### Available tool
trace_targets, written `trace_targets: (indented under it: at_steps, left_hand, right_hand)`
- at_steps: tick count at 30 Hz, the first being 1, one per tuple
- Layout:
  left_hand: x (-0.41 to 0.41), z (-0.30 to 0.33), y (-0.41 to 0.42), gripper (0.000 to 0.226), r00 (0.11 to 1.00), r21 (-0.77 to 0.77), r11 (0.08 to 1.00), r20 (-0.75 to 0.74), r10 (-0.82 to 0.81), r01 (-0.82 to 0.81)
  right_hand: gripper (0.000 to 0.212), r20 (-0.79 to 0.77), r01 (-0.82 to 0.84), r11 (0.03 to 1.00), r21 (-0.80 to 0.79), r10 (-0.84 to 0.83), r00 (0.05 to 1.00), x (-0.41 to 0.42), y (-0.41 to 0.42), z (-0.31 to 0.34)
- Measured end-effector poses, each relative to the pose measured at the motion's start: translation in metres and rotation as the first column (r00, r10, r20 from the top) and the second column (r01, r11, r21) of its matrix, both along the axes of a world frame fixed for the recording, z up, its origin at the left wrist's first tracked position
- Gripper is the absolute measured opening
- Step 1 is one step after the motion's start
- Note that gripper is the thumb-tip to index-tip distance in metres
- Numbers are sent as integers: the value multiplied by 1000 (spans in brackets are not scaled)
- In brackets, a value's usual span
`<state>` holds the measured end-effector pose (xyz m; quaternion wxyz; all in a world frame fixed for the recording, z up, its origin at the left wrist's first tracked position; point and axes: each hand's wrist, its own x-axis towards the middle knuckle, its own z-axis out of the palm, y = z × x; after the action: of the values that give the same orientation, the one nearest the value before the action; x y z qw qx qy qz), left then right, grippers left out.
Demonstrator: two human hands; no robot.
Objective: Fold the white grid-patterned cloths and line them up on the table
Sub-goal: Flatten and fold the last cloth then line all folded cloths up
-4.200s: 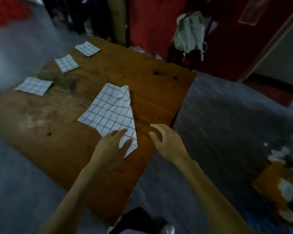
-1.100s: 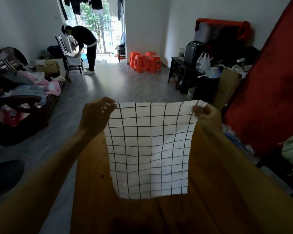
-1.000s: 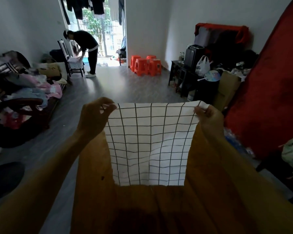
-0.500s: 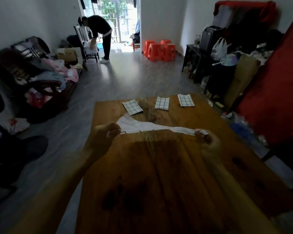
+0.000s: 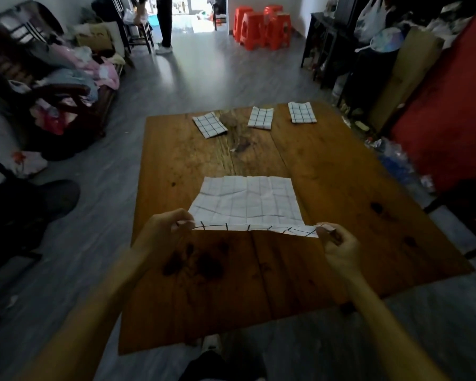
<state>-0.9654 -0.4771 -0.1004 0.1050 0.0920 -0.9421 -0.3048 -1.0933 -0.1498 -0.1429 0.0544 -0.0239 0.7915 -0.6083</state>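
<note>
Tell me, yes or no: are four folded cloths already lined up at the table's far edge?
No, only three folded cloths lie there; the fourth cloth is unfolded.

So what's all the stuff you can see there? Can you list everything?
Table: one, brown wood, middle of the room.
Folded cloths: three, white with dark grid, in a row at the table's far edge.
Open cloth: one, white grid, spread mid-table, near edge lifted.
Stools: several, orange, far by the doorway.
Clothes pile: mixed colours, left side.
Left hand: pinching the cloth's near-left corner.
Right hand: pinching its near-right corner.
</note>
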Motion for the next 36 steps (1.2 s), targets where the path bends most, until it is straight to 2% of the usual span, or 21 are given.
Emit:
trace_targets:
  at_steps: [7, 15, 24, 28, 32, 34, 36]
  left_hand:
    - [-26, -24, -9, 11, 994, 88, 990, 26, 106, -108]
    - [-102, -54, -37, 11, 988, 227, 962, 68, 141, -153]
    - [-195, -113, -82, 24, 985, 191, 970, 110, 132, -151]
    - [-220, -143, -85, 32, 980, 220, 958, 115, 161, -183]
    - [-228, -165, -77, 50, 938, 275, 897, 130, 322, -346]
    - [-225, -169, -69, 54, 904, 271, 863, 86, 420, -427]
    - [-212, -170, -56, 52, 906, 219, 882, 13, 424, -416]
  right_hand:
    - [7, 72, 5, 1000, -28, -3, 997, -15, -11, -11]
    - [9, 136, 89, 992, 91, -101, 986, -74, -41, -39]
    - [7, 203, 114, 967, 228, -162, 966, -158, -94, -91]
    - [6, 212, 134, 949, 286, -199, 957, -177, -104, -117]
    - [21, 195, 165, 927, 337, -240, 951, -186, -111, -133]
    - [32, 171, 185, 911, 370, -263, 950, -188, -117, -136]
    - [44, 126, 218, 882, 418, -294, 948, -184, -123, -135]
